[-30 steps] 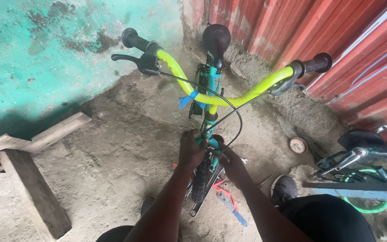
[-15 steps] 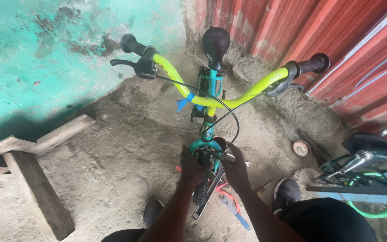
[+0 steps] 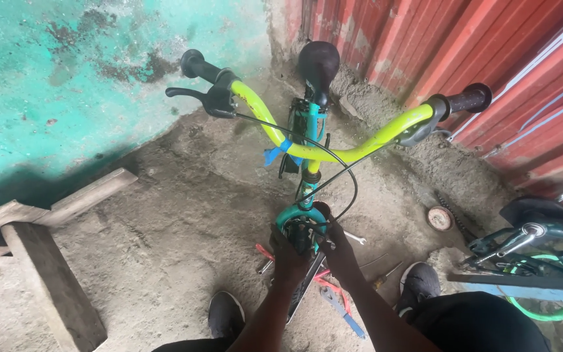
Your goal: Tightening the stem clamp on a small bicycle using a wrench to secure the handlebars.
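Bike frame | gripped by left hand and right hand, fingers closed, steadying upright | tools beneath

Both forearms reach forward and down from the bottom edge, converging toward each other. The left hand is curled closed, knuckles up, gripping what lies under it. Just beside it, the right hand is also closed, fingers wrapped round the far side of the same spot. Both wrists are nearly straight. Two shoed feet stand apart below.
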